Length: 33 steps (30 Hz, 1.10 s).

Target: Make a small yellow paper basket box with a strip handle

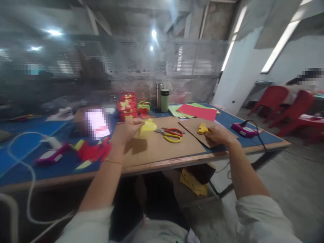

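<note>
My left hand (126,130) is closed on a yellow foam piece (146,129), held just above the brown board (162,148) in the middle of the table. My right hand (218,134) rests on a second brown board to the right, fingers closed on a small yellow foam bit (202,128). Between the two hands lie two pairs of scissors (171,134), one with red handles and one with yellow.
Red and yellow foam boxes (128,105) and two flasks (162,97) stand at the back. Coloured sheets (197,111) lie at the back right. A purple glue gun (243,130) with a cable sits right, another (49,156) left beside red and yellow scraps (92,151). Red chairs (274,99) stand far right.
</note>
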Tool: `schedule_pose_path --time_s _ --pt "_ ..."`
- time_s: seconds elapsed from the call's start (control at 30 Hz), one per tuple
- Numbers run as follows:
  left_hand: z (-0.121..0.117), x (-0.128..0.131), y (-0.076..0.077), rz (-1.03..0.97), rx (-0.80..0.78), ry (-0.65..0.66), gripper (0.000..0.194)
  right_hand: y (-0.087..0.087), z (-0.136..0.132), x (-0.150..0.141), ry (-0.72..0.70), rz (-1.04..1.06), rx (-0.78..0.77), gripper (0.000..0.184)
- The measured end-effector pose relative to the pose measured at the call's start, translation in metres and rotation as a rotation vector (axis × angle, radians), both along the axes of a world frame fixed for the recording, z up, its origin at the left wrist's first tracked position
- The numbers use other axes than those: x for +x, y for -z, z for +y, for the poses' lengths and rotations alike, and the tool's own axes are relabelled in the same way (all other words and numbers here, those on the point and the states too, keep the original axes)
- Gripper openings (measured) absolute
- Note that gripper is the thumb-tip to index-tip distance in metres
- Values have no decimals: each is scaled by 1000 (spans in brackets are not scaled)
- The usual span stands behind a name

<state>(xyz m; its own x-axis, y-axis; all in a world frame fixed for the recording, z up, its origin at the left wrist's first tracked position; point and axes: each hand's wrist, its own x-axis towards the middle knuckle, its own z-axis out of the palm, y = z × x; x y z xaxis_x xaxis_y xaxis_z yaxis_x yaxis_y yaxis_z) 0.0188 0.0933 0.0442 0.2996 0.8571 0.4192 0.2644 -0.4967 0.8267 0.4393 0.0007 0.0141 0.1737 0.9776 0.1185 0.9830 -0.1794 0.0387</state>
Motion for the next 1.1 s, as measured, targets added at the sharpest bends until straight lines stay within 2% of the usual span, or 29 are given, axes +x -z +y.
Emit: schedule_pose_path --time_s 0.13,0.27,0.37,0.47,0.6,0.73,0.9,1.1 --pt "-4 4 0 -30 -11 28 33 25 9 11 -7 -57 111 30" --pt "-6 6 -2 -61 -2 65 31 29 6 10 -34 35 243 30" --pt "-6 7 -2 -29 31 65 28 19 -9 -10 -229 304 435 35" --pt "-8 8 -1 7 20 80 26 5 -32 -45 -488 615 551 44" --pt "-12 12 -2 33 -2 98 25 -10 -57 -93 -735 847 550 41" --pt "-16 15 -4 45 20 81 23 -14 -62 -121 -834 930 477 37" --pt "-22 17 -9 66 -21 130 22 -13 -56 -130 -847 937 442 39" --pt "-30 20 -14 95 7 107 24 -9 -52 -128 -860 923 445 36"
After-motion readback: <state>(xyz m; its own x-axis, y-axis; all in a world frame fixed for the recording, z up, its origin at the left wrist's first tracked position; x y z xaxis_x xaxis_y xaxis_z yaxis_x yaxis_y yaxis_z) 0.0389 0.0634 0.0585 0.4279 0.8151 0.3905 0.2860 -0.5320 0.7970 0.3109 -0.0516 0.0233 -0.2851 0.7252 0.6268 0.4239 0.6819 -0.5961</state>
